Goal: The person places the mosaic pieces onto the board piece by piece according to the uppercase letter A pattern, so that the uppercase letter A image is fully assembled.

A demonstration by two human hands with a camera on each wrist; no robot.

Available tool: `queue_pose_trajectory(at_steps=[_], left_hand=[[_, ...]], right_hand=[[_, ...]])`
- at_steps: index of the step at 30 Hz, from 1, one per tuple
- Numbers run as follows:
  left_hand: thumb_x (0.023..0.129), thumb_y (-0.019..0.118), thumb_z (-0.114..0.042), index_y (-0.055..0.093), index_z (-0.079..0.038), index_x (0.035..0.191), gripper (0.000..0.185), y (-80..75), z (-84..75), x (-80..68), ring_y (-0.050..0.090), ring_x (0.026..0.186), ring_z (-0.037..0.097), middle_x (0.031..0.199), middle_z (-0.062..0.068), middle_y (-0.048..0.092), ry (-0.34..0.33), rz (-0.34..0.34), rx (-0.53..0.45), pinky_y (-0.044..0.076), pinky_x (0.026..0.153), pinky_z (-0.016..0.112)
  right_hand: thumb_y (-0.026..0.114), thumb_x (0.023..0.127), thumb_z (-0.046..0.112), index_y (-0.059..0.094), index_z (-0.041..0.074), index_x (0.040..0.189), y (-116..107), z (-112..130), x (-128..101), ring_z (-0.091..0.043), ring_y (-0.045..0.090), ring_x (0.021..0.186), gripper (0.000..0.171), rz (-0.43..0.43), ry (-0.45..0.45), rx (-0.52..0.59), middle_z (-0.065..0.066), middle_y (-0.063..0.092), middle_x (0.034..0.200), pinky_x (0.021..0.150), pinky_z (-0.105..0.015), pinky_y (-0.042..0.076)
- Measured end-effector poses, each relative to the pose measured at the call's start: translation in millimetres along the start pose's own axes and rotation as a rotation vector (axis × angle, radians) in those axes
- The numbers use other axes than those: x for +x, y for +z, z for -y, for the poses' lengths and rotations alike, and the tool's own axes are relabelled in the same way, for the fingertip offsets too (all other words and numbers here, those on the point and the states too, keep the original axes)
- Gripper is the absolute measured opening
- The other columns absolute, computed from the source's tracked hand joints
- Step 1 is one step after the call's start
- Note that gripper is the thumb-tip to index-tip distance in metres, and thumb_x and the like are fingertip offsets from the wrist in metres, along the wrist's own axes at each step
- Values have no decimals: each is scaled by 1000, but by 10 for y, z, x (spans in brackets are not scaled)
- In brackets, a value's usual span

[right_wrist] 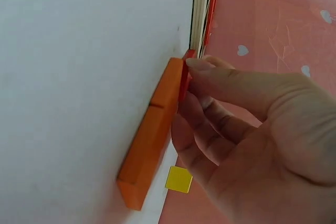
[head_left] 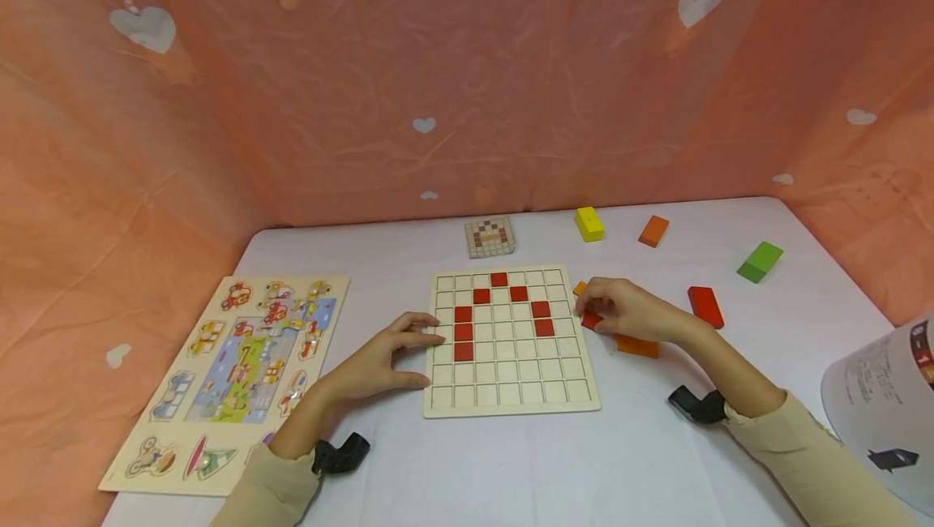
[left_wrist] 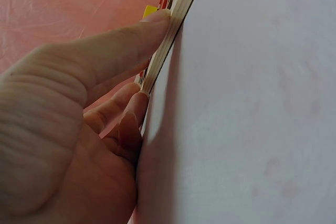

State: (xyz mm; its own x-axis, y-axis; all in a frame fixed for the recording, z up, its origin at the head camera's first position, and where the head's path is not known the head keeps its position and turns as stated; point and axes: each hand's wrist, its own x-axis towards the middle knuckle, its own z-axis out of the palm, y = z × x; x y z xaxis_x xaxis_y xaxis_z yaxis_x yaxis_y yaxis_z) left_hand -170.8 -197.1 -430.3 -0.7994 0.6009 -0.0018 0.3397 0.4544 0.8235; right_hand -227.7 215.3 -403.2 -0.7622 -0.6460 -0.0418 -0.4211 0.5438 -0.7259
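The step in hand looks like picking up the next tile. The right hand [head_left: 623, 310], right of centre in the head view, pinches a small flat red square tile [head_left: 591, 320] between thumb and fingers beside the orange wooden blocks [head_left: 637, 344]. The left hand [head_left: 379, 361], fingers relaxed, steadies the left edge of the pale wooden grid board [head_left: 511, 401] on the white bench [head_left: 511, 462]. Next, the tile likely needs lifting over an empty cell continuing the red arch of set tiles [head_left: 499, 279].

Booklet [head_left: 886, 405] at the right edge — print too small to read.
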Motion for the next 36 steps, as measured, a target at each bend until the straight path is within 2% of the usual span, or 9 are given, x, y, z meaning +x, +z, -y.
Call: queue_pose_trajectory(at_steps=[5,9,13,18,22,24,27,31,36], left_hand=[[81,84,-16,65,-7,131,54,-1,0,-2,35,139,28,149,6,39,-3,0,4,30,113,33],[81,84,-16,65,-7,131,55,0,0,-1,35,139,29,149,6,39,0,3,-1,30,112,28],[81,84,-15,65,-6,131,55,1,0,-1,35,139,29,148,6,39,4,4,-5,29,111,25],[81,84,-16,65,-7,132,55,-2,-1,-4,36,139,28,149,6,39,5,4,0,30,111,27],[81,83,-16,64,-7,132,55,-8,-1,-6,36,139,28,149,6,39,7,3,3,30,111,28],[81,84,-16,64,-7,132,55,-10,0,-5,36,139,28,149,6,39,6,2,5,30,112,30],[81,84,-16,65,-7,131,55,-11,-1,-4,37,138,28,149,6,39,3,0,9,30,112,33],[80,84,-16,65,-7,131,55,-10,-3,-2,38,137,28,148,6,40,6,-3,21,30,112,37],[80,84,-16,65,-7,131,55,-15,-10,-4,38,136,28,148,6,41,10,-6,42,31,112,45]], right_hand=[[74,84,-7,67,3,107,7,-12,6,-23,55,95,25,19,22,-10,-4,61,103,85,-33,52],[75,83,-5,65,3,106,7,5,-2,-23,53,92,26,12,36,-16,-4,61,101,78,-29,50],[76,84,-2,67,5,101,15,62,-18,-22,52,89,20,-5,17,-3,-1,60,94,74,-26,47],[74,88,1,73,8,99,87,169,5,-20,56,90,13,7,-44,38,2,66,96,79,-28,49],[66,91,-3,75,9,103,169,243,51,-21,57,101,20,29,-63,65,2,68,103,87,-31,50],[64,91,-6,75,8,107,210,270,73,-22,56,101,24,31,-81,85,1,68,104,88,-31,49],[66,89,-7,72,5,110,276,281,116,-22,55,93,25,28,-92,125,-2,65,98,81,-28,49],[70,89,-1,70,4,109,343,288,159,-21,55,86,20,33,-59,161,-2,62,90,73,-25,49],[72,89,2,71,7,104,355,330,167,-20,56,90,16,-12,-88,114,0,65,97,77,-27,49]])
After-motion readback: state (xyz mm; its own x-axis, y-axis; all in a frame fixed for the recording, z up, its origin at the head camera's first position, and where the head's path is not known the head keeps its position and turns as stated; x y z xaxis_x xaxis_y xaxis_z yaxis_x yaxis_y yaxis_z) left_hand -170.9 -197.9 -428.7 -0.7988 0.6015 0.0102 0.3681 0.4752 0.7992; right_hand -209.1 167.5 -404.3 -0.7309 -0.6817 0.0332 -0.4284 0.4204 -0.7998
